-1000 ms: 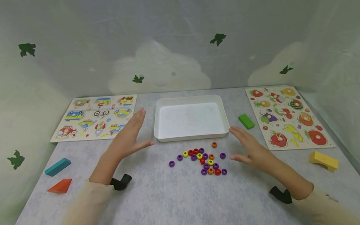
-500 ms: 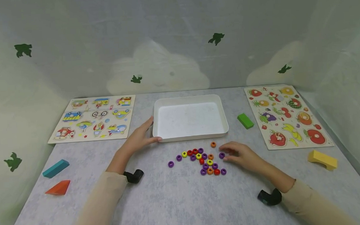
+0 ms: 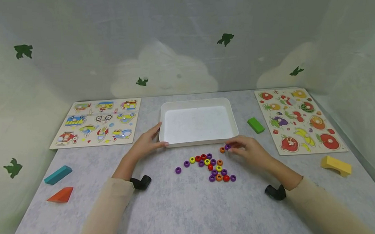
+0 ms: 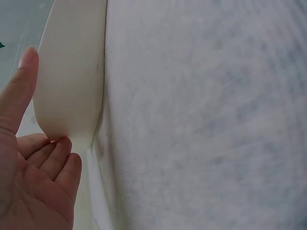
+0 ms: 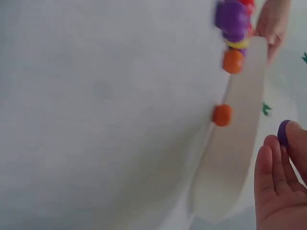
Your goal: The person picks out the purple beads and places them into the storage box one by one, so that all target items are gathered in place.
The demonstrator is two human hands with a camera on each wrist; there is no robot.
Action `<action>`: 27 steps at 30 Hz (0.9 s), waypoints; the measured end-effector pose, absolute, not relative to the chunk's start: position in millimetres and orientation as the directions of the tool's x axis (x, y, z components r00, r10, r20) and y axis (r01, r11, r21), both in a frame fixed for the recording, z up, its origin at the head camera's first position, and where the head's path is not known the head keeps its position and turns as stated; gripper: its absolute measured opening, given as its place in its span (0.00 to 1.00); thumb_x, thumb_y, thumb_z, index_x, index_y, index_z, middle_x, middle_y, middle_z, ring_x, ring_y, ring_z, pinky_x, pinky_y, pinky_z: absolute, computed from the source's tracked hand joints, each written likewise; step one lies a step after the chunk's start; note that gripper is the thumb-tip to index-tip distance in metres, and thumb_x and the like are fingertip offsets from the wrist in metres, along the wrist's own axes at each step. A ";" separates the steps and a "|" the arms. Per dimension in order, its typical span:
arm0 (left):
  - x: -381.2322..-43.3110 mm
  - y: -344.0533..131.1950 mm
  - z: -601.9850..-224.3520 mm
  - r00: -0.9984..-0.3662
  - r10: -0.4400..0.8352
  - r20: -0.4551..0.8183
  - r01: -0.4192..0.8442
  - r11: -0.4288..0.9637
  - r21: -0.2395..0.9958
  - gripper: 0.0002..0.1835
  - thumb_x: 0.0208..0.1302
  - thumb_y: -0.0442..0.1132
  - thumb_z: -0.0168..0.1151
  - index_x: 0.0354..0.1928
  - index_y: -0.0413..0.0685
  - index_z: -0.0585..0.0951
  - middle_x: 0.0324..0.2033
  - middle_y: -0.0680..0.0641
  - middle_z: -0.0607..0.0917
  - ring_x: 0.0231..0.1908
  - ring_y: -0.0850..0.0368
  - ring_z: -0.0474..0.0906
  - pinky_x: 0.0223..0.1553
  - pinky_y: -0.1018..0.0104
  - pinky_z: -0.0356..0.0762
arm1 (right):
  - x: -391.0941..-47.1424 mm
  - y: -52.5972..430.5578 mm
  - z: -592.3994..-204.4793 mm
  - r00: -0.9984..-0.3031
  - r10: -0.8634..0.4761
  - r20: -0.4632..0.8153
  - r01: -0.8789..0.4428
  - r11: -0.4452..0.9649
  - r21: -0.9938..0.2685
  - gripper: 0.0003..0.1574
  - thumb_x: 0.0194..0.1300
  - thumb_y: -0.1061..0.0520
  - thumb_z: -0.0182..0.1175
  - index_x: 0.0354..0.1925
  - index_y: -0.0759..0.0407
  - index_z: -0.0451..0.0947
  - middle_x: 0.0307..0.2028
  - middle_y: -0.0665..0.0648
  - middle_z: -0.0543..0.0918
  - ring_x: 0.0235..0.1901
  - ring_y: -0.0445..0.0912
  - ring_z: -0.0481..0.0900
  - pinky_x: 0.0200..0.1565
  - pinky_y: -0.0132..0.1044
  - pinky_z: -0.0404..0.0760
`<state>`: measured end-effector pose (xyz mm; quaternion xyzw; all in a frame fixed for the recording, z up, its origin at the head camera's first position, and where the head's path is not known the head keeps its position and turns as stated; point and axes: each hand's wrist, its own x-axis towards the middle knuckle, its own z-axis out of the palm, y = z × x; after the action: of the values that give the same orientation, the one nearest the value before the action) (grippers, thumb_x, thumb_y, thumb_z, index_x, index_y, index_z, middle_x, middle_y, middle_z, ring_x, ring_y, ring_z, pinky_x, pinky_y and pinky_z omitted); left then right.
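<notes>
My left hand (image 3: 145,144) holds the near left corner of a shallow white tray (image 3: 193,144). Its fingers touch the left side and its thumb lies at the front rim, as the left wrist view shows with the tray wall (image 4: 72,72) beside the hand (image 4: 38,187). My right hand (image 3: 250,149) pinches a purple bead (image 3: 228,147) between thumb and fingers near the tray's front right corner. In the right wrist view this bead (image 5: 283,133) is clear of the table. An orange bead (image 3: 222,150) lies just left of it. Several purple, red, yellow and orange beads (image 3: 214,172) lie before the tray.
A vehicle puzzle board (image 3: 96,124) lies at the back left, a fruit puzzle board (image 3: 300,120) at the back right. A green block (image 3: 256,125) sits right of the tray. Teal (image 3: 58,175) and orange blocks (image 3: 62,195) are far left, a yellow arch block (image 3: 336,165) far right.
My left hand moved in to the tray's corner and stays there. My right hand came down to the beads, took a purple bead and carried it up towards the tray.
</notes>
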<state>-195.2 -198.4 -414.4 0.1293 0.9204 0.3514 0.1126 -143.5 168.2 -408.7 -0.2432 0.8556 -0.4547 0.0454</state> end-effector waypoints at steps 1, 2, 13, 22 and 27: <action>-195.3 -198.1 -414.5 -0.941 0.315 -0.121 0.154 0.720 0.677 0.52 0.36 0.65 0.57 0.62 0.56 0.45 0.61 0.49 0.49 0.57 0.51 0.52 0.56 0.60 0.51 | -149.1 166.2 -405.4 -0.876 -0.453 0.169 -0.392 0.462 -0.796 0.16 0.53 0.56 0.55 0.42 0.57 0.73 0.37 0.47 0.75 0.36 0.39 0.73 0.39 0.32 0.73; -195.5 -197.8 -414.6 -0.942 0.313 -0.123 0.151 0.720 0.677 0.52 0.36 0.65 0.57 0.62 0.56 0.45 0.61 0.49 0.49 0.57 0.51 0.52 0.56 0.60 0.51 | -155.2 163.6 -402.3 -0.877 -0.445 0.184 -0.398 0.454 -0.797 0.17 0.53 0.56 0.55 0.43 0.58 0.72 0.38 0.48 0.75 0.37 0.39 0.73 0.39 0.32 0.73; -195.2 -196.2 -416.4 -0.945 0.299 -0.132 0.127 0.708 0.695 0.51 0.37 0.62 0.59 0.62 0.56 0.46 0.61 0.48 0.49 0.57 0.53 0.52 0.56 0.60 0.50 | -224.5 132.7 -404.9 -0.935 -0.349 0.068 -0.248 0.504 -0.827 0.14 0.53 0.56 0.55 0.41 0.56 0.73 0.38 0.50 0.76 0.38 0.42 0.73 0.42 0.34 0.72; -195.1 -195.2 -415.4 -0.942 0.309 -0.132 0.132 0.702 0.700 0.51 0.37 0.61 0.59 0.63 0.54 0.45 0.61 0.48 0.49 0.57 0.53 0.51 0.56 0.60 0.50 | -248.3 116.5 -421.4 -0.931 -0.356 -0.078 -0.182 0.640 -0.746 0.10 0.51 0.60 0.57 0.36 0.55 0.75 0.32 0.51 0.75 0.33 0.44 0.70 0.38 0.33 0.70; -194.5 -194.9 -413.8 -0.942 0.298 -0.151 0.113 0.709 0.696 0.51 0.38 0.61 0.59 0.63 0.56 0.44 0.61 0.49 0.48 0.58 0.53 0.51 0.56 0.59 0.50 | -248.3 112.6 -420.1 -0.935 -0.334 -0.117 -0.151 0.676 -0.722 0.11 0.50 0.59 0.58 0.37 0.55 0.74 0.31 0.52 0.74 0.32 0.44 0.69 0.37 0.34 0.70</action>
<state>-194.5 -194.9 -413.8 0.1121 0.9156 0.3645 0.1272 -248.3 112.6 -420.1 -0.1338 0.9073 -0.3799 0.1205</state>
